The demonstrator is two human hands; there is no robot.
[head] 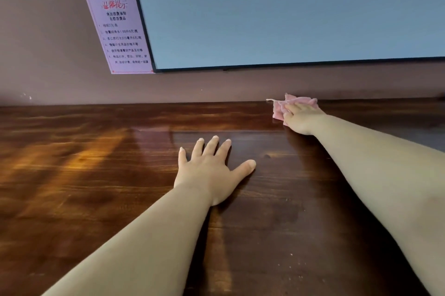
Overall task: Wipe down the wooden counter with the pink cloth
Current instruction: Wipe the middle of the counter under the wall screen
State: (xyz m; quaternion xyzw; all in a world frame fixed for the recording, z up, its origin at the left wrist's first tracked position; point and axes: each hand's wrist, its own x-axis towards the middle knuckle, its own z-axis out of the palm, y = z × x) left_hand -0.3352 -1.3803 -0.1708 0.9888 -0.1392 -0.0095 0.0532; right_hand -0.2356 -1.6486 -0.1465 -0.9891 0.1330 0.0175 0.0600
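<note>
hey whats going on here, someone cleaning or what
A person is wiping a wooden counter. The right hand presses a pink cloth flat against the counter's far edge, right by the wall. The left hand rests open, palm down, nearer the middle of the counter, holding nothing. On the wall above hang a large screen and a pink printed notice. A few pale specks show on the near right part of the counter.
</note>
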